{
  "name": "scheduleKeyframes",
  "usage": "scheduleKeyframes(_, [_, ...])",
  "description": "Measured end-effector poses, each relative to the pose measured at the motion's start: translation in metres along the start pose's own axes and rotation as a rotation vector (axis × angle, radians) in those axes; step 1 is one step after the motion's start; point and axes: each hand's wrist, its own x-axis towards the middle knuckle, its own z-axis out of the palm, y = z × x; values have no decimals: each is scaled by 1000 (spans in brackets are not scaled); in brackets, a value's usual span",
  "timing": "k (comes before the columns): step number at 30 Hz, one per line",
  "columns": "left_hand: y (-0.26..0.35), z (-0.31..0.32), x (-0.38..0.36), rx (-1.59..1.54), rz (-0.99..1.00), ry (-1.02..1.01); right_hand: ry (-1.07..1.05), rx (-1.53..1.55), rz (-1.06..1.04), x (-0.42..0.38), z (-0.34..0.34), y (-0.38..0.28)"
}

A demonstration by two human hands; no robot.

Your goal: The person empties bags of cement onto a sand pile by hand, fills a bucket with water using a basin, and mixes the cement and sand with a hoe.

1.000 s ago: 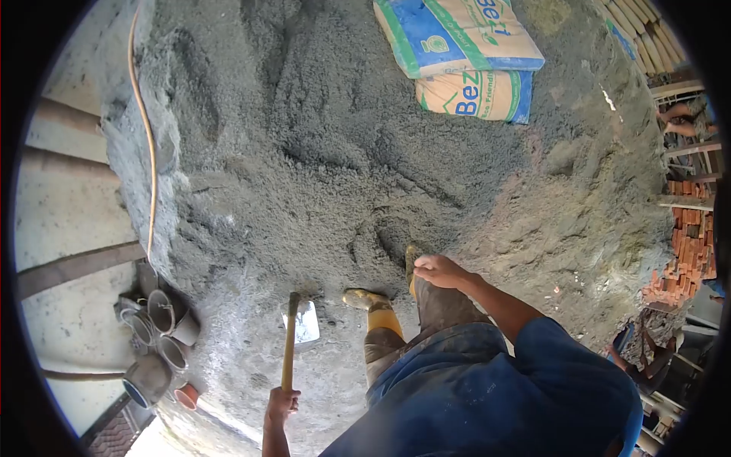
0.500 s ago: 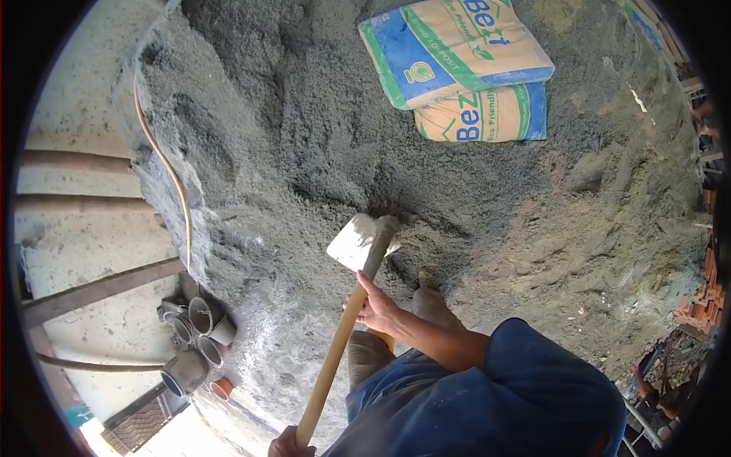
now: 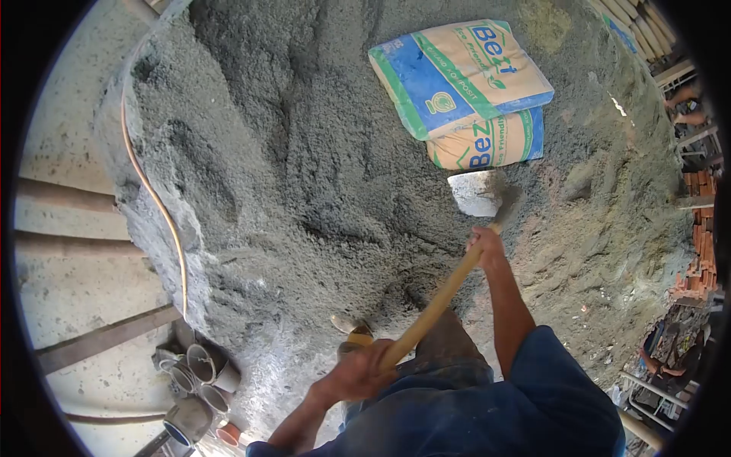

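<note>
A hoe (image 3: 435, 306) with a pale wooden handle slants across the middle of the head view. Its whitish blade (image 3: 476, 193) is raised just below the cement bags, over the heap of grey sand (image 3: 335, 160). My right hand (image 3: 487, 247) is wrapped round the handle close to the blade. Near my waist, my left hand (image 3: 359, 371) grips the handle's butt end. Two cement bags, an upper bag (image 3: 464, 76) and a lower bag (image 3: 491, 145) partly hidden beneath it, lie on the sand.
Several buckets (image 3: 199, 365) cluster at the lower left. A thin hose (image 3: 156, 199) curves along the heap's left edge. Stacked red bricks (image 3: 697, 236) stand at the far right. One boot (image 3: 354, 327) of mine shows on the sand.
The hoe has swung up and right from the sand toward the bags. My right hand moved with it, and my left hand rose toward my waist. The camera view shifted slightly.
</note>
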Motion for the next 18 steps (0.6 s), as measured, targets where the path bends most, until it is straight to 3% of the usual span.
scheduleKeyframes(1, [0,-1,4,35,113,-21,-69,-116,5,13,-7,-12])
scheduleKeyframes(3, [31,-5,21,-83,99,-262,-129,-382,22,25,-31,-31])
scheduleKeyframes(5, [44,13,39,-265,338,-282,-143,-504,-36,31,-26,-66])
scheduleKeyframes(6, [49,7,51,-266,348,-281,-152,-619,4,28,-26,-80])
scheduleKeyframes(8, [61,-21,91,-190,379,-580,-160,-731,50,32,-31,-105])
scheduleKeyframes(10, [40,-55,162,45,566,-273,-187,-878,86,49,-36,-119])
scheduleKeyframes(11, [38,-89,193,-22,280,-215,-149,-906,127,42,-32,-125])
scheduleKeyframes(12, [7,-113,240,9,369,10,-145,-900,156,32,-29,-124])
scheduleKeyframes(13, [23,-157,258,-25,121,57,-100,-894,138,23,-25,-123])
scheduleKeyframes(14, [-4,-186,306,84,167,273,-51,-887,111,17,-19,-127])
scheduleKeyframes(15, [-2,-226,338,165,154,291,-18,-834,119,12,-17,-128])
scheduleKeyframes(16, [9,-257,360,161,18,386,-21,-821,117,5,-14,-129])
scheduleKeyframes(17, [-18,-295,407,199,138,457,-27,-817,113,4,-14,-131])
scheduleKeyframes(18, [-4,-320,425,122,-20,547,-43,-820,96,10,-22,-130])
